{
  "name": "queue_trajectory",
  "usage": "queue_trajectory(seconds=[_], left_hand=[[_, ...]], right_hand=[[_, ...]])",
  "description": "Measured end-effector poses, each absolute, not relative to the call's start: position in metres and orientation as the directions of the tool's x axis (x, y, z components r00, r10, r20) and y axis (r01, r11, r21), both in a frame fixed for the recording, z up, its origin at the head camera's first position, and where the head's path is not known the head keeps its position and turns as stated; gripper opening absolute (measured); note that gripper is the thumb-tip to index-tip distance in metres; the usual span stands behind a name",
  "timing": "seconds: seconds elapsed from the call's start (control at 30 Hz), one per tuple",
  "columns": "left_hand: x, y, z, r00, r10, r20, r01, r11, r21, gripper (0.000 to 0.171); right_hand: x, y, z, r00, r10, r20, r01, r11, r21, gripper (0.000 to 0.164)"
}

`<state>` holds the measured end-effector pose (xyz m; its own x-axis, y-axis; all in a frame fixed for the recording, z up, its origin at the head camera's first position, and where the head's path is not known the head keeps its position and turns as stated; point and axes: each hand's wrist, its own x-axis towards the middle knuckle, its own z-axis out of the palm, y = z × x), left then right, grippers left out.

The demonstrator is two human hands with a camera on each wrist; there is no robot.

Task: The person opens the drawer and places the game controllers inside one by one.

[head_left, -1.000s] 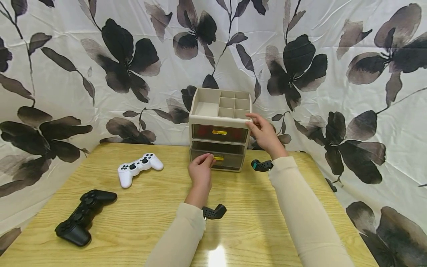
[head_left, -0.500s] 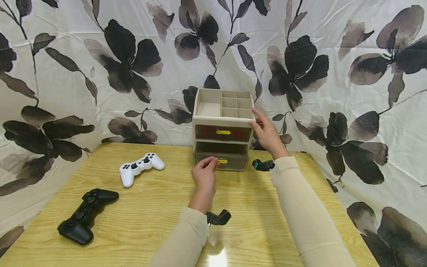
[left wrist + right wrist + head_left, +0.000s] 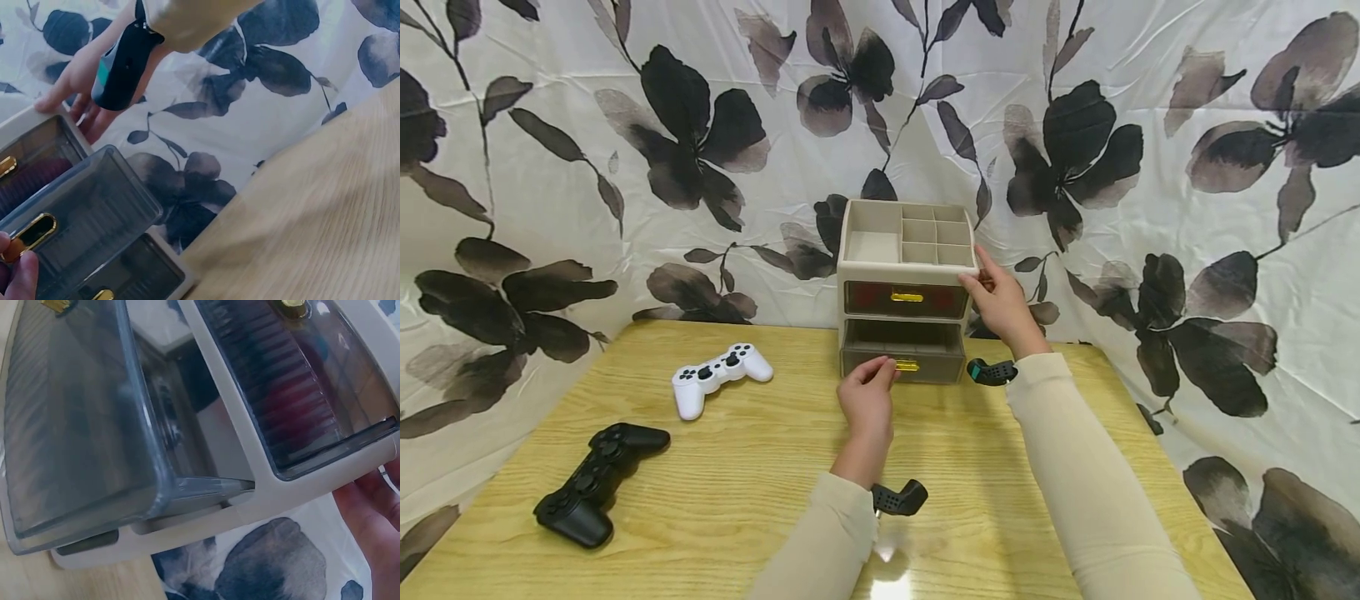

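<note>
A cream desk organizer [image 3: 908,268] with gold-handled, see-through drawers stands at the back of the table. Its top drawer [image 3: 880,300] is closed, with something red dimly visible inside. Below it, a smoky drawer [image 3: 940,367] is pulled partly out; its interior looks bare. My left hand [image 3: 867,400] pinches this drawer's gold handle [image 3: 44,228] between thumb and finger. A lower drawer [image 3: 140,269] shows beneath in the left wrist view. My right hand [image 3: 1003,308] holds the organizer's upper right side, thumb at the front edge and other fingers partly hidden behind.
A white game controller [image 3: 721,377] lies left of the organizer, and a black game controller [image 3: 601,483] lies nearer on the left. The organizer's top has one large and several small compartments. Floral fabric [image 3: 700,150] hangs behind the wooden table [image 3: 737,517].
My left hand has drawn the drawer farther out toward me. The organizer has shifted slightly right, and my right fingers have moved from its top edge to its side.
</note>
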<state>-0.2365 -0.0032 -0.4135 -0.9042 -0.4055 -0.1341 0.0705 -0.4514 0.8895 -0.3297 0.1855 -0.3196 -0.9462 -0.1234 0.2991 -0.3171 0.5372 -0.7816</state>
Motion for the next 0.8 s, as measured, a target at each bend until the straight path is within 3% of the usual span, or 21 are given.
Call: queue_trajectory(seconds=[0.8], left_hand=[[-0.2266,-0.0018,-0.4160,-0.890,-0.443,-0.107,0.102,-0.424,0.900,0.014]], right_hand=[[-0.3301,0.1856,-0.3226,-0.935,-0.107,0.337,-0.336,0.563,-0.755,0.063]])
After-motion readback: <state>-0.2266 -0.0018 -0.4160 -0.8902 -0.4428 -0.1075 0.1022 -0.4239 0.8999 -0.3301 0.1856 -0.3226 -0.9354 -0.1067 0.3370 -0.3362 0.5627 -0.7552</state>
